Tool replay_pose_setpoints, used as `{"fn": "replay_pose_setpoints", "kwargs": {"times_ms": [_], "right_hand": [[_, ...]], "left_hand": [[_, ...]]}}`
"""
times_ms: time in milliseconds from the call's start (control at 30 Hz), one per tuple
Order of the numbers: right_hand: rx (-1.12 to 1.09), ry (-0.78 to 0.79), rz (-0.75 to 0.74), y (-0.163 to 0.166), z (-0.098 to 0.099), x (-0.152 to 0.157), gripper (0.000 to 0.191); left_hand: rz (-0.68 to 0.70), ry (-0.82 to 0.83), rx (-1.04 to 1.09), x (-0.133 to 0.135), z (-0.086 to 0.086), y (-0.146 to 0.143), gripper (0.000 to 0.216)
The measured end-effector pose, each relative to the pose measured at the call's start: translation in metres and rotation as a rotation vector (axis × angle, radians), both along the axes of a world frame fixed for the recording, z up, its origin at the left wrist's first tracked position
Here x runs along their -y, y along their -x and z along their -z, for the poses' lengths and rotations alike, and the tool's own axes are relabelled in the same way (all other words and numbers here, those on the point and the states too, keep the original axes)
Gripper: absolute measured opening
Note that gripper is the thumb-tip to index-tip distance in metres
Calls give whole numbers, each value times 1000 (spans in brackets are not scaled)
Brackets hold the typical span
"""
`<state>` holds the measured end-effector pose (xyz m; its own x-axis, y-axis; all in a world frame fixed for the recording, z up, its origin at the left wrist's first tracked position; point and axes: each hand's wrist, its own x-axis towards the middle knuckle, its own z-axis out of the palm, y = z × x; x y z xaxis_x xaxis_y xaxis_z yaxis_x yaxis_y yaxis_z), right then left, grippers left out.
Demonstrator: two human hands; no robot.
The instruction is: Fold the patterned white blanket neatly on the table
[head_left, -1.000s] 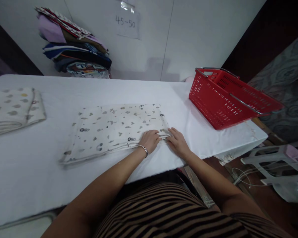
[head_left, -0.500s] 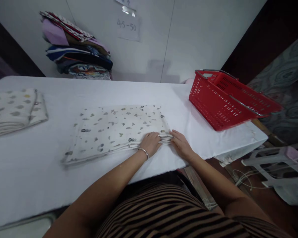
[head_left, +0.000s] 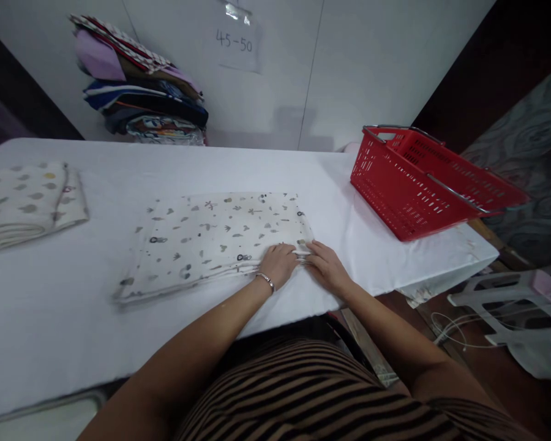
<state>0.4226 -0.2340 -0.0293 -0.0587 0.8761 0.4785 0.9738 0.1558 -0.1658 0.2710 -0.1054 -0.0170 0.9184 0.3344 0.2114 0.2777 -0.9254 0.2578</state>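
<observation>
A folded cream cloth with small dark prints (head_left: 211, 239) lies flat in the middle of the white table (head_left: 119, 177). My left hand (head_left: 279, 263), with a bracelet at the wrist, rests on the cloth's near right corner, fingers curled on its edge. My right hand (head_left: 326, 264) meets it from the right, its fingers pinching the same corner's stacked layers.
A red plastic basket (head_left: 417, 184) stands at the table's right end. Another folded printed cloth (head_left: 25, 202) lies at the far left. A pile of folded fabrics (head_left: 142, 92) leans on the white wall behind. A white plastic stool (head_left: 509, 300) is on the floor to the right.
Both hands stay at the cloth's near right corner; the right hand has slid slightly left toward the left hand. The cloth has not moved.
</observation>
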Motion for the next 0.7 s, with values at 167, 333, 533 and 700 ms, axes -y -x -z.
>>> {"fn": "replay_pose_setpoints", "kwargs": {"times_ms": [167,333,533,700], "right_hand": [[19,16,-8,-4,3,-3,16],[8,10,-5,-9,6,0,22],[10,19,-48,-11,4,-3,17],[-32,-5,-86,-11,4,0,19]], "left_hand": [[-9,66,6,-3,-1,-1,19],[-4,104,8,-4,-2,-1,18],[48,176,36,-9,-1,4,18],[61,220,114,-21,-1,13,20]]}}
